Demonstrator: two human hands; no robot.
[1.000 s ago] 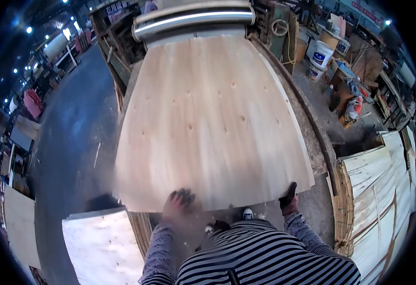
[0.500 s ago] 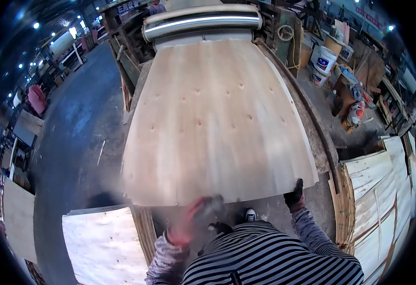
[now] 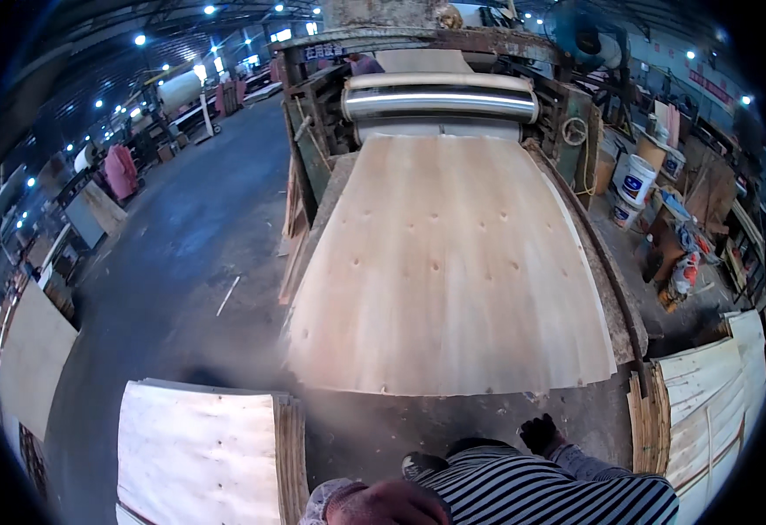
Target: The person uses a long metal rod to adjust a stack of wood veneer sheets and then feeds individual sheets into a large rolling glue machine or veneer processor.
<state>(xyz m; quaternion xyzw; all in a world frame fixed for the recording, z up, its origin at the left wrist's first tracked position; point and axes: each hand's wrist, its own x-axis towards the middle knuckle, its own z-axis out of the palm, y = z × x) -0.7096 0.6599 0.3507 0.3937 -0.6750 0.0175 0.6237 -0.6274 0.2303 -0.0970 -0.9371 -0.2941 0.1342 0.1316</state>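
A broad, pale wood veneer sheet with several small knots lies on the machine's bed, its far end at the rollers. Just off its near right corner is my right hand in a dark glove, fingers apart and nothing in them. My left hand, in a reddish glove, is low at the bottom edge, in front of my striped top. It is blurred, and its fingers are hidden. Neither hand touches the sheet.
Left of me stands a stack of veneer sheets; another veneer stack is to my right. A rusty rail runs along the bed's right side. White buckets and bags stand beyond it. A grey floor aisle stretches along the left.
My right hand has let go of the sheet's near edge and drawn back. The left hand has dropped toward my body. The view has tilted up, showing more of the machine.
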